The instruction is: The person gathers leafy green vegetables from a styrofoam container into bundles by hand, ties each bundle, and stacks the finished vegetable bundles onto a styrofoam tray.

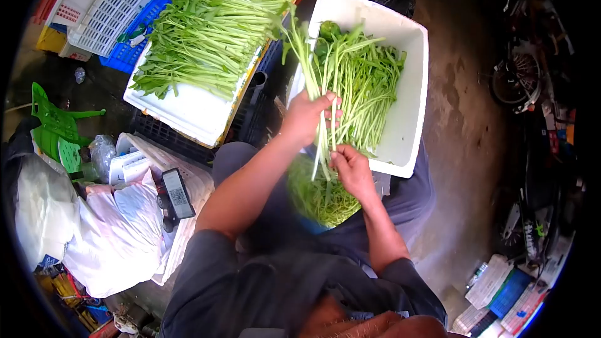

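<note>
My left hand (305, 119) is closed around a small bunch of long green stems (323, 75), leaves pointing up and away from me. Just below it, my right hand (352, 172) pinches the lower end of a stem from the same bunch. Beyond both hands, a white foam box (407, 103) holds more leafy stems (369, 87) and a round green item near its far left corner. On the left, a white foam lid (181, 109) carries a wide row of laid-out stems (213, 31). Under my hands, between the legs, lies a heap of green trimmings (319, 197).
A black crate (169, 134) stands under the foam lid. Plastic baskets (119, 9) are stacked at the far left. Nearer are a green plastic chair (47, 112), white bags (116, 231) and a device with a lit screen (178, 193). A wheel (518, 78) shows at right.
</note>
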The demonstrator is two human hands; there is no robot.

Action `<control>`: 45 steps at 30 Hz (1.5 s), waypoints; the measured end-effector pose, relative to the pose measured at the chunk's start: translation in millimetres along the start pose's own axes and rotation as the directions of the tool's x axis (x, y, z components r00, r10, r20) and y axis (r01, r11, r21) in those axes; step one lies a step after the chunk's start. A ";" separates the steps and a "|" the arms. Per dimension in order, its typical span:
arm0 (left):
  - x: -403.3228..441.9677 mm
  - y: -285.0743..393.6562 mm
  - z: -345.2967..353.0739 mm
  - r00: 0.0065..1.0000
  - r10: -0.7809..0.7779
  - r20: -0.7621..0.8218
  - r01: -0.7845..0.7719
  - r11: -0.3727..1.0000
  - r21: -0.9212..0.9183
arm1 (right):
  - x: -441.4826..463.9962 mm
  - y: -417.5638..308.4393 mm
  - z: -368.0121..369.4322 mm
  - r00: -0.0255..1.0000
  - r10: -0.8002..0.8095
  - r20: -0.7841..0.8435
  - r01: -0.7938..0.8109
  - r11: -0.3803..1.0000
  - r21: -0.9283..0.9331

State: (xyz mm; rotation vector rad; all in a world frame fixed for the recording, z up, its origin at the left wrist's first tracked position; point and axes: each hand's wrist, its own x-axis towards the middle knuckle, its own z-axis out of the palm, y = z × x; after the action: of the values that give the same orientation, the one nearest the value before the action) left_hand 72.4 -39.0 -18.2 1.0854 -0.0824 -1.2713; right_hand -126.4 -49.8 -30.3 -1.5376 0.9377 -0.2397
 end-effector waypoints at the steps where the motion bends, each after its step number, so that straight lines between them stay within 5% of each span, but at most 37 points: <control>1: -1.5 -1.2 1.9 1.000 -0.012 0.013 0.012 1.000 -0.012 | -3.8 -3.1 4.3 0.999 -0.039 -0.019 0.038 0.996 -0.083; 6: -9.6 4.8 0.8 0.999 -0.030 0.041 0.029 0.999 0.040 | -18.9 -31.2 2.3 0.994 -0.106 -0.020 0.095 0.946 -0.310; 10: -6.6 17.4 -4.5 1.000 0.018 0.017 -0.016 0.997 -0.069 | 14.8 -6.4 -34.9 0.991 0.096 -0.096 -0.096 0.995 0.006; 11: -4.5 18.6 -5.7 1.000 0.027 0.010 -0.026 0.991 -0.129 | 38.2 18.8 -49.3 0.987 0.012 -0.163 -0.013 1.000 -0.005; 15: -8.4 28.2 -5.1 0.994 0.057 0.094 -0.041 0.986 -0.162 | 134.6 112.2 -86.4 0.959 0.183 -0.215 -0.196 0.980 -0.040; 18: 1.1 22.5 -15.7 0.984 0.109 0.139 -0.095 0.990 -0.104 | 182.5 151.0 -87.5 0.825 0.556 -0.098 -0.555 0.831 0.041; 21: 1.3 24.4 -13.0 0.990 0.091 0.103 -0.079 0.990 -0.114 | 219.0 212.9 -75.5 0.793 0.603 -0.087 -0.605 0.766 -0.217; 24: 3.7 26.7 -9.0 0.996 0.059 0.069 -0.052 0.994 -0.096 | 223.8 223.8 -59.5 0.776 0.624 -0.088 -0.621 0.734 -0.276; 28: 3.8 27.0 -10.8 0.995 0.056 0.083 -0.047 0.993 -0.112 | 224.2 232.6 -65.1 0.742 0.662 -0.108 -0.667 0.745 -0.019; 31: 2.0 27.2 -9.3 0.993 0.063 0.097 -0.051 0.991 -0.125 | 215.0 216.9 -76.3 0.805 0.569 -0.166 -0.591 0.792 -0.154; 37: 0.7 28.5 -11.9 0.990 0.100 0.098 -0.090 0.991 -0.100 | 181.1 139.1 -77.2 0.845 0.445 -0.297 -0.313 0.861 0.401; 45: -0.2 13.3 -4.0 0.991 0.043 0.129 -0.043 0.999 -0.001 | 58.9 48.6 -57.4 0.888 0.135 -0.439 -0.062 0.982 0.177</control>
State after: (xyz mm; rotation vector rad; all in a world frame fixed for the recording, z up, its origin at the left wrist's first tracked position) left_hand 84.2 -37.8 -11.1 0.9972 -0.2042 -1.3019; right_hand -145.1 -127.3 -82.9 -1.3034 1.3242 -0.6032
